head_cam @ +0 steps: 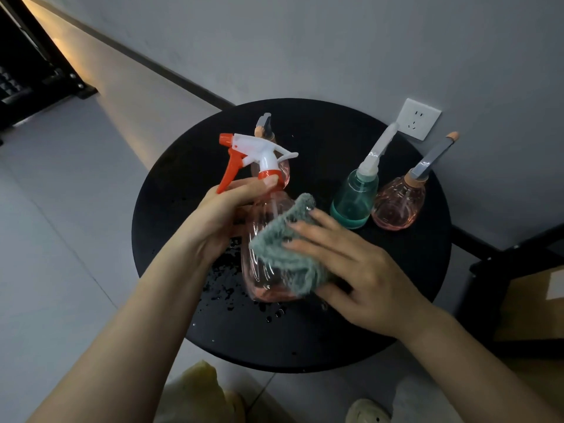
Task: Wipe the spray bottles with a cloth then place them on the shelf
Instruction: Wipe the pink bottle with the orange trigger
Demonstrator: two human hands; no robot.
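A pink spray bottle point(262, 257) with a white head and orange trigger hangs tilted over the round black table point(381, 325). My left hand point(222, 215) grips it around the neck and shoulder. My right hand point(354, 264) presses a grey-green cloth point(287, 248) against the bottle's side, fingers spread over the cloth and thumb under it. Behind stand three more bottles: a small pink one point(282, 169) partly hidden by the sprayer head, a green one point(354, 199), and a round pink one point(399, 206) at the right.
Water drops point(222, 285) speckle the table under the held bottle. A wall socket point(418, 119) sits on the grey wall behind. A dark shelf frame with a cardboard box point(531, 303) stands at the right. Dark furniture point(27, 65) is far left.
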